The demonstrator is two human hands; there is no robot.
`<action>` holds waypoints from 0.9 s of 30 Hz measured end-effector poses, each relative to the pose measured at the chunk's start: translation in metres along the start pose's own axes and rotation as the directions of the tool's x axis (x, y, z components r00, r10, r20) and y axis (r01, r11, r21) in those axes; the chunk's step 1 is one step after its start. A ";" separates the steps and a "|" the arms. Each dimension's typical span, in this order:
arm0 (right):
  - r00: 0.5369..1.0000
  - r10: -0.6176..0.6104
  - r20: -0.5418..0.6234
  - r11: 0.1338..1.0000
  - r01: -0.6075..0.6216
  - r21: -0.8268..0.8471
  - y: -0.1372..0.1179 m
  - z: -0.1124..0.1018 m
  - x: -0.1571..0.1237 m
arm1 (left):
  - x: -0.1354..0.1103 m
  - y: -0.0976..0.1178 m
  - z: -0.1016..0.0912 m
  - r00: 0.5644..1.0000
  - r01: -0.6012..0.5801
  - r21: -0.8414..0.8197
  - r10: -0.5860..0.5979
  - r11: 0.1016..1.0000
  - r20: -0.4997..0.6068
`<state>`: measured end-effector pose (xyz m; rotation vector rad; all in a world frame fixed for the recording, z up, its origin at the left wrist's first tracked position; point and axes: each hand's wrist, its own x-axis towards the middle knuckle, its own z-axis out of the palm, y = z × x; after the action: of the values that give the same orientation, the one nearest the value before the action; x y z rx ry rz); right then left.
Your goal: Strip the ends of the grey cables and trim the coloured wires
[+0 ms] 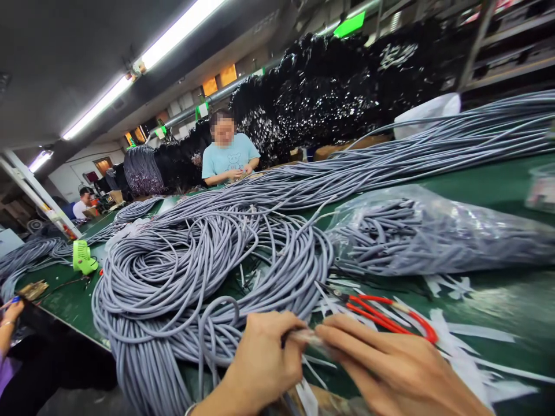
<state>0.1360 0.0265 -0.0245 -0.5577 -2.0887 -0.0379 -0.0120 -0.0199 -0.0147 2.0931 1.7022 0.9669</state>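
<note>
My left hand [269, 355] is closed, thumb and fingers pinched round a pale, blurred cable end [306, 335] just above the table's front edge. From the right, my right hand [394, 358] meets it, its long fingers pressed together on the same piece; the fingertips and finer detail are smeared. Beyond my left hand lies a large heap of coiled grey cables [173, 260], with one loop rising close to my knuckles. Red-handled pliers [381, 315] rest behind my right hand, among white strips [468, 352] scattered on the green tabletop [489, 300].
A clear plastic bag [433, 237] full of short grey cable pieces lies at right. Long cables [433, 138] stretch across the far side, where a co-worker [229, 153] sits. A green fan [84, 258] stands at left; another person's hand [12, 312] shows at the left edge.
</note>
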 end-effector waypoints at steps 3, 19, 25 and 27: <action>0.996 0.090 0.026 0.984 -0.093 0.154 0.004 -0.008 0.006 | -0.001 0.001 -0.006 0.979 -0.119 0.003 0.116 0.993 0.164; 0.963 0.257 0.076 0.910 -0.268 0.318 -0.001 -0.018 0.005 | 0.004 -0.004 -0.006 0.996 0.006 -0.183 -0.022 0.983 -0.082; 0.939 0.337 -0.067 0.930 -0.321 0.178 0.015 -0.021 0.013 | -0.001 0.002 -0.004 0.891 -0.429 -0.020 0.420 0.903 -0.173; 0.914 0.404 -0.024 0.902 -0.394 0.179 0.016 -0.017 0.015 | -0.003 0.004 -0.005 0.841 -0.450 -0.043 0.407 0.892 -0.357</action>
<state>0.1489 0.0419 -0.0058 -0.8571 -1.8600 0.3554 -0.0127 -0.0245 -0.0098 2.3806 1.2683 1.6065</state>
